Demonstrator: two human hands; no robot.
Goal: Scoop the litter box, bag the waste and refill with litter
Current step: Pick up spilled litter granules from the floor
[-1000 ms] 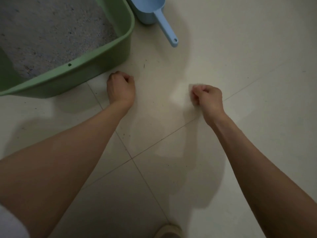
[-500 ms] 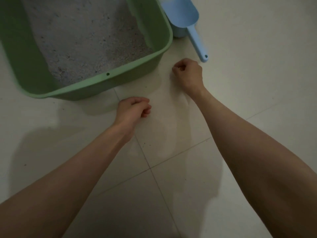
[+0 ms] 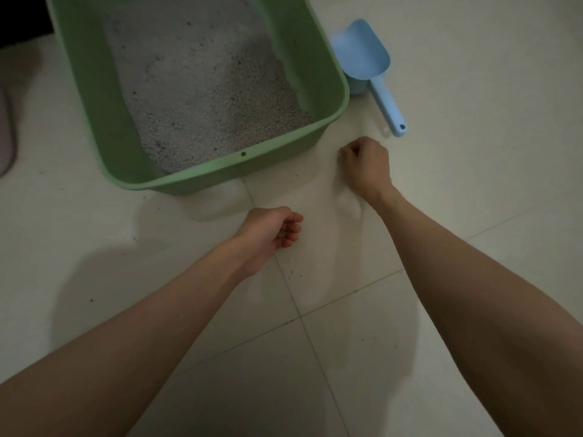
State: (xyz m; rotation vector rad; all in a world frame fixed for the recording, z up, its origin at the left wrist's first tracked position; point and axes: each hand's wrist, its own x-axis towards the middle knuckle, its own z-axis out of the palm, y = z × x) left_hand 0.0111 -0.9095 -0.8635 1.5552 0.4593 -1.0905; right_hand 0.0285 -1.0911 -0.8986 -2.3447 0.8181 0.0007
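Note:
The green litter box (image 3: pixel 328 127) stands on the tile floor at the upper left, with grey litter (image 3: pixel 202 89) inside. A blue scoop (image 3: pixel 362 55) lies on the floor against the box's right side, handle pointing toward me. My right hand (image 3: pixel 366 165) is a closed fist pressed on the floor just past the box's near right corner, a little below the scoop handle's tip. A white tissue seen in it earlier is hidden now. My left hand (image 3: pixel 271 228) rests on the floor in front of the box, palm turned up, fingers curled in.
Dark litter specks (image 3: pixel 291 272) are scattered on the pale tiles near my left hand and further left. A greyish mat or slipper edge (image 3: pixel 6 130) shows at the far left.
My right hand has swept across the floor from the open tiles up to the box's corner near the scoop. My left hand pulled back from the box wall and turned palm up.

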